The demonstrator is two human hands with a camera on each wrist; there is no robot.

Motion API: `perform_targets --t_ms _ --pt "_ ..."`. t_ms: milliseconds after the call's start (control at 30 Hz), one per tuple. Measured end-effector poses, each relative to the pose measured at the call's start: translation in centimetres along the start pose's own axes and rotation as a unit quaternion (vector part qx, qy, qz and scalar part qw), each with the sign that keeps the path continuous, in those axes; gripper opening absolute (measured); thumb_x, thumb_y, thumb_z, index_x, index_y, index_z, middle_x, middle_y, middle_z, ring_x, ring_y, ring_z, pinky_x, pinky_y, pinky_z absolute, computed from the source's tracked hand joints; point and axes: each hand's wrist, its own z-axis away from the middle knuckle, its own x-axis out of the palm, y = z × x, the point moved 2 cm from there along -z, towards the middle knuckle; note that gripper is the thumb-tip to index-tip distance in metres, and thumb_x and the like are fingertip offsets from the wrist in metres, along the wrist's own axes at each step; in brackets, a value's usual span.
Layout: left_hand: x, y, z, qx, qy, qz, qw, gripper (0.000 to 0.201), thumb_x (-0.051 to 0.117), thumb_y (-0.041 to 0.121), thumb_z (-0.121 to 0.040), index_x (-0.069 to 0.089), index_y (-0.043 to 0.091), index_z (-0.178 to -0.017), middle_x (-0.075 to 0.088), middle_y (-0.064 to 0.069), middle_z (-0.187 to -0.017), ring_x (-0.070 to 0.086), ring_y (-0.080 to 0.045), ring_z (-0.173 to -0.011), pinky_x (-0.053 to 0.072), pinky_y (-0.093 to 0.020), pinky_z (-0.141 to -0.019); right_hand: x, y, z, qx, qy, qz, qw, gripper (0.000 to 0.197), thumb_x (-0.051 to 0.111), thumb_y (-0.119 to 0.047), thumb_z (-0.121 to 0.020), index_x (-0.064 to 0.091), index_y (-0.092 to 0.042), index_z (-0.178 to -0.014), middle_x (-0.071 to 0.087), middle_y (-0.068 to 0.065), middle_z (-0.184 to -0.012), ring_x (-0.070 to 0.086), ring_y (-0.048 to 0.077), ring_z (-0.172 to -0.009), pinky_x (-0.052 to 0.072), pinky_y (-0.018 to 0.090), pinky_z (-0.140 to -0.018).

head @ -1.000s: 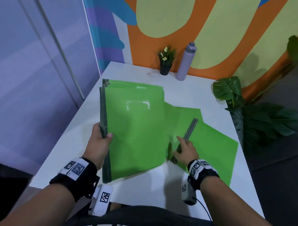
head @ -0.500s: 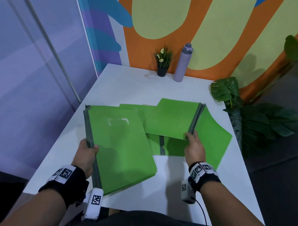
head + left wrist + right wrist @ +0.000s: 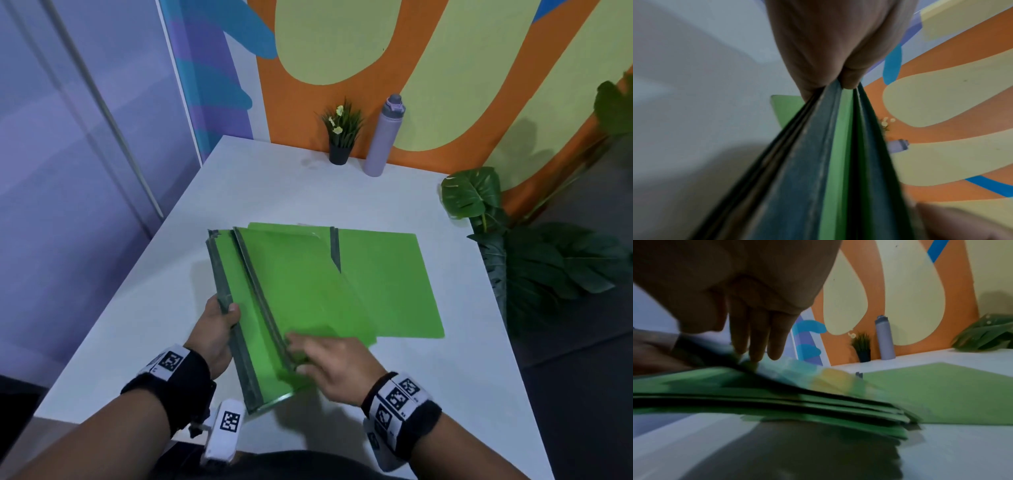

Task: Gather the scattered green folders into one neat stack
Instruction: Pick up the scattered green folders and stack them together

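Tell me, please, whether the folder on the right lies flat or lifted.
Flat: in the right wrist view the folder lies level on the white table.

Dim, even indoor light with soft shadows; both wrist views are blurred and wide-angle warped.

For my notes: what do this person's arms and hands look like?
Bare forearms, no sleeves; left hand and right hand ungloved. A black left wristband and right wristband carry white square-code tags; a white tagged box hangs under the left one.
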Motion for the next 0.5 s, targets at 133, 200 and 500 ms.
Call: perform_targets --t_ms 133,200,500 --pt "-0.8 -1.6 0.6 -0.026 -0.04 0.012 0.999 0.028 0.04 0.01 -0.101 0.046 0.011 -0.129 0.05 -0.011 -0.108 0.048 -0.028 -0.097 0.045 -0.052 -0.091 -0.1 3.9 0.8 0.097 0.044 0.004 0.994 0.036 0.051 -0.032 -0.093 0.053 -0.029 -0.129 0.047 -0.008 -0.145 0.034 0.01 -0.138 0.026 0.044 -0.117" --pt "-0.9 -1.8 0.7 -0.039 -0.064 0.02 0.997 0.029 0.041 0.01 -0.101 0.049 0.014 -0.129 0.052 -0.012 -0.114 0.05 -0.029 -0.101 0.044 -0.056 -0.096 -1.5 7.7 1.5 0.286 0.144 0.012 0.947 0.058 0.057 -0.034 -0.09 0.035 -0.032 -0.143 0.03 -0.004 -0.155 0.022 0.018 -0.144 0.02 0.048 -0.118" --pt "3.9 -1.0 1.2 -0.071 -0.178 -0.085 0.978 0.05 0.033 0.038 -0.102 0.031 0.02 -0.148 0.033 0.007 -0.153 0.023 -0.013 -0.145 0.015 -0.043 -0.121 -1.9 12.1 6.1 0.536 0.136 -0.452 0.7 0.064 0.055 -0.017 -0.095 0.023 -0.015 -0.15 0.026 0.011 -0.157 0.026 0.033 -0.143 0.023 0.051 -0.114"
